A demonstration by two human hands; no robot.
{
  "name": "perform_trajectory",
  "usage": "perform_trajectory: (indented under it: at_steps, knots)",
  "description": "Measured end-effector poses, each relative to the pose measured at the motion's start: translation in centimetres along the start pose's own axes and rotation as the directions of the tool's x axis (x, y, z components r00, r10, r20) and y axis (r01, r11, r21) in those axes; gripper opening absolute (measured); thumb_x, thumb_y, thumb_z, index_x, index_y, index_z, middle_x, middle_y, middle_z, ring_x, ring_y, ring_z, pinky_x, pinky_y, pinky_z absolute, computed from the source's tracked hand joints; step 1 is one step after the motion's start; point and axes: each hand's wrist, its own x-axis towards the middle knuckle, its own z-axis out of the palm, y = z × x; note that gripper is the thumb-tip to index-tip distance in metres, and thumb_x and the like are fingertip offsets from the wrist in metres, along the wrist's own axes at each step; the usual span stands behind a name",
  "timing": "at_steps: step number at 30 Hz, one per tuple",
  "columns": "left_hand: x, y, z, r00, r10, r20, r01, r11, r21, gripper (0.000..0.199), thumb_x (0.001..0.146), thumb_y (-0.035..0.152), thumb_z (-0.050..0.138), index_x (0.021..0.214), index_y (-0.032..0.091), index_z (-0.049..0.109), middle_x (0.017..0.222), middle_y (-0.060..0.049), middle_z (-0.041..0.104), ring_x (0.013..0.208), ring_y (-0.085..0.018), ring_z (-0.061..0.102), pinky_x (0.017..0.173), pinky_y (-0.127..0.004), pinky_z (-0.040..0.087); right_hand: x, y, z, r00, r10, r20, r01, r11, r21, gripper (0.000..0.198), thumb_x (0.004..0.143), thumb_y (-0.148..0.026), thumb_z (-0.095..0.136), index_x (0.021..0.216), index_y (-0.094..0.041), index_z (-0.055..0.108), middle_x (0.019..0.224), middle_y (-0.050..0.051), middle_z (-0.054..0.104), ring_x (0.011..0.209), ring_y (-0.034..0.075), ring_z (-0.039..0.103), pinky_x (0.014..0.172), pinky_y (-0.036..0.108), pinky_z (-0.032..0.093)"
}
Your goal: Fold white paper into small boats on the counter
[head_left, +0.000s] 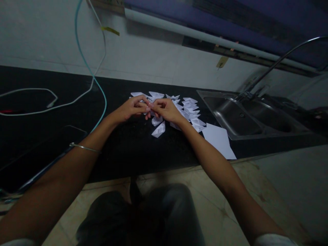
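Observation:
My left hand (pixel 134 107) and my right hand (pixel 165 108) meet fingertip to fingertip over the dark counter. Both are closed in a pinch. White paper shows close around the fingers, but whatever they pinch is mostly hidden, and I cannot tell it from the pile behind. Several folded white paper pieces (pixel 191 108), pointed and boat-like, lie in rows behind and to the right of the hands. Just below the fingers, one folded paper piece (pixel 159 130) sits apart at the front.
A stack of flat white paper (pixel 217 139) lies right of the folded pieces, beside a steel double sink (pixel 230 114) with a curved faucet (pixel 279 61). White and teal cables (pixel 104 97) run across the counter's left side. A dark flat panel (pixel 46 153) lies under my left forearm.

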Motion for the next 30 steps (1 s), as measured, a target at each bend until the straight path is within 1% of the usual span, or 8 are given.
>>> perform_trajectory:
  at_steps: [4,7,11,15,18,22,25,30]
  knots:
    - [0.1,0.1,-0.1,0.999,-0.023,-0.042,0.027,0.996,0.081,0.033,0.084,0.037,0.066,0.111,0.019,0.061,0.082,-0.005,0.072,0.069,-0.017,0.069,0.054,-0.024,0.045,0.1,0.3,-0.1,0.995,0.002,-0.103,-0.008,0.998,-0.062,0.051,0.090,-0.062,0.055,0.066,-0.016,0.060,0.056,-0.001,0.057,0.051,0.008,0.048,0.054,0.023,0.037]
    - [0.4,-0.1,-0.1,0.989,-0.024,-0.143,0.038,0.994,0.099,0.038,0.088,0.040,0.061,0.121,0.023,0.056,0.084,-0.003,0.070,0.068,-0.015,0.067,0.051,-0.021,0.042,0.2,0.5,-0.1,0.976,0.029,-0.215,-0.054,0.992,-0.112,0.052,0.092,-0.061,0.050,0.067,-0.017,0.061,0.055,-0.001,0.056,0.052,0.009,0.048,0.055,0.023,0.038]
    - [0.7,-0.3,0.2,0.959,0.056,-0.277,-0.015,0.989,0.149,0.032,0.088,0.039,0.062,0.114,0.022,0.053,0.088,-0.002,0.067,0.067,-0.012,0.063,0.052,-0.020,0.043,0.2,0.7,-0.1,0.979,0.052,-0.197,-0.074,0.992,-0.105,0.047,0.090,-0.059,0.056,0.069,-0.017,0.062,0.057,-0.001,0.058,0.054,0.009,0.050,0.056,0.023,0.039]
    - [0.5,-0.1,0.8,0.984,0.079,-0.156,-0.054,0.986,0.159,0.040,0.083,0.037,0.069,0.115,0.022,0.050,0.087,-0.002,0.067,0.071,-0.013,0.065,0.062,-0.024,0.051,0.1,0.4,0.0,0.995,0.020,-0.094,-0.020,1.000,-0.005,0.044,0.088,-0.056,0.059,0.069,-0.017,0.062,0.056,-0.002,0.057,0.053,0.009,0.050,0.056,0.022,0.039]
    - [0.2,0.1,1.0,0.998,0.038,-0.054,-0.032,0.995,0.096,0.041,0.088,0.041,0.063,0.121,0.022,0.051,0.089,-0.004,0.070,0.068,-0.014,0.066,0.057,-0.023,0.049,0.1,0.0,0.1,0.999,-0.001,-0.033,0.003,0.998,0.064,0.042,0.088,-0.055,0.060,0.072,-0.017,0.062,0.055,-0.003,0.055,0.054,0.009,0.052,0.056,0.022,0.039]
    - [0.0,0.3,0.6,0.999,0.010,-0.044,-0.006,0.995,0.099,0.044,0.085,0.043,0.064,0.122,0.020,0.056,0.086,-0.005,0.070,0.066,-0.016,0.066,0.052,-0.023,0.046,0.1,0.0,0.3,0.998,0.010,-0.057,-0.007,0.999,0.039,0.036,0.088,-0.047,0.061,0.068,-0.016,0.059,0.054,-0.004,0.052,0.051,0.008,0.046,0.053,0.022,0.035]
    - [0.2,0.4,0.4,0.996,0.045,-0.081,-0.022,0.963,0.267,0.038,0.085,0.039,0.062,0.118,0.020,0.061,0.080,-0.003,0.069,0.064,-0.016,0.065,0.056,-0.025,0.047,0.2,0.4,0.4,0.993,0.016,-0.118,-0.032,0.991,-0.130,0.034,0.085,-0.039,0.061,0.060,-0.017,0.052,0.054,-0.004,0.047,0.053,0.008,0.041,0.052,0.022,0.030]
    - [0.5,0.6,0.5,0.974,0.174,-0.145,-0.042,0.768,0.640,0.035,0.081,0.031,0.063,0.114,0.019,0.069,0.074,-0.003,0.069,0.063,-0.018,0.061,0.061,-0.028,0.047,0.0,0.3,1.0,0.990,-0.021,-0.140,-0.030,0.935,-0.353,0.031,0.084,-0.033,0.058,0.058,-0.018,0.049,0.056,-0.003,0.046,0.057,0.009,0.041,0.055,0.024,0.028]
